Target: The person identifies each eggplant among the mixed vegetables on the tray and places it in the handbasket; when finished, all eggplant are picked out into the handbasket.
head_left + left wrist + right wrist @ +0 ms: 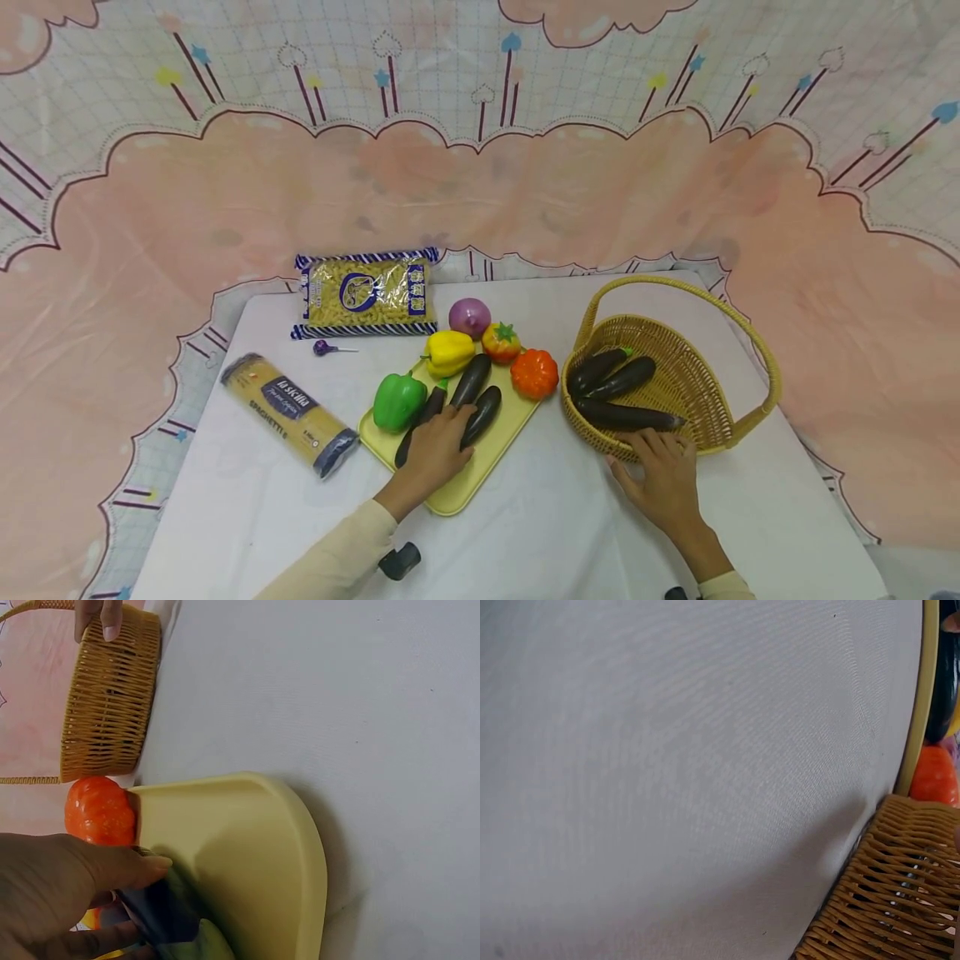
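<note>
Three dark eggplants lie on a yellow tray (480, 475). My left hand (437, 446) is over them and holds the rightmost eggplant (483, 414), thumb on one side and fingers on the other; the left wrist view shows this grip. The middle eggplant (471, 381) and the left eggplant (429, 417) lie beside it, partly covered by the hand. At the wicker basket (693, 358), my right hand (663, 479) grips the near rim, thumb outside. Three more eggplants (630, 412) rest inside the basket on its left.
Around the tray sit a green pepper (399, 402), yellow pepper (450, 352), onion (469, 317), red-yellow tomato-like vegetable (501, 342) and orange pumpkin (534, 374). Spaghetti (288, 412), a pasta bag (366, 294) and a lollipop (322, 347) lie left. The basket's handle (675, 283) stands up.
</note>
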`<state>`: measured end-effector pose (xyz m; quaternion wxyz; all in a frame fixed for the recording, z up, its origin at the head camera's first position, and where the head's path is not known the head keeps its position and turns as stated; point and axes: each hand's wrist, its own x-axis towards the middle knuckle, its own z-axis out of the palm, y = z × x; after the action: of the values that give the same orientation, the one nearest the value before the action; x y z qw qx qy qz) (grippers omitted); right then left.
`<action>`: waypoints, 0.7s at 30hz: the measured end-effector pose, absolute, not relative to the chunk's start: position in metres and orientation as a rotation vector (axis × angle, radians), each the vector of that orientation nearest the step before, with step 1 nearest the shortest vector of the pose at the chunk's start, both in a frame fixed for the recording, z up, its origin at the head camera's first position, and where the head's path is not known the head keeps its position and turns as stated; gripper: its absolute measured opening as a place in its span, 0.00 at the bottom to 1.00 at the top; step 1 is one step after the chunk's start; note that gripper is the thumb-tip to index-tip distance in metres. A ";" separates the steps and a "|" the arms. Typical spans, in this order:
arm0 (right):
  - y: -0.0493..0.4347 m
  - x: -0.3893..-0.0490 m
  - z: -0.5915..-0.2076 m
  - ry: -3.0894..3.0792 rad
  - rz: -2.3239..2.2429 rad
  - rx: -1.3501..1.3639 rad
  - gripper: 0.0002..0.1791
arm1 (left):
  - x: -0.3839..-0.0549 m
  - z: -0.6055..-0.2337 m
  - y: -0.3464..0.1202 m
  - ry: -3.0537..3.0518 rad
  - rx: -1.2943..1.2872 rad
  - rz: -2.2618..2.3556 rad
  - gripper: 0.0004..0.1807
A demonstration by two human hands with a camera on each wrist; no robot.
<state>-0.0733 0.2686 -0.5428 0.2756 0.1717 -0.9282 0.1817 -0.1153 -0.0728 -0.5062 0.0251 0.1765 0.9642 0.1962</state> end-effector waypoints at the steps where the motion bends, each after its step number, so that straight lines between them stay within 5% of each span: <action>1: 0.269 -0.073 -0.543 -2.494 0.486 0.462 0.19 | -0.115 -0.507 -0.072 2.982 0.550 0.605 0.34; 21: 0.269 -0.074 -0.544 -2.465 0.467 0.470 0.18 | -0.116 -0.508 -0.066 2.927 0.549 0.637 0.33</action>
<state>-0.0738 0.2692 -0.5443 0.2901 0.1762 -0.9242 0.1751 -0.1161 -0.0660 -0.5075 0.0478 0.1801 0.9600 0.2089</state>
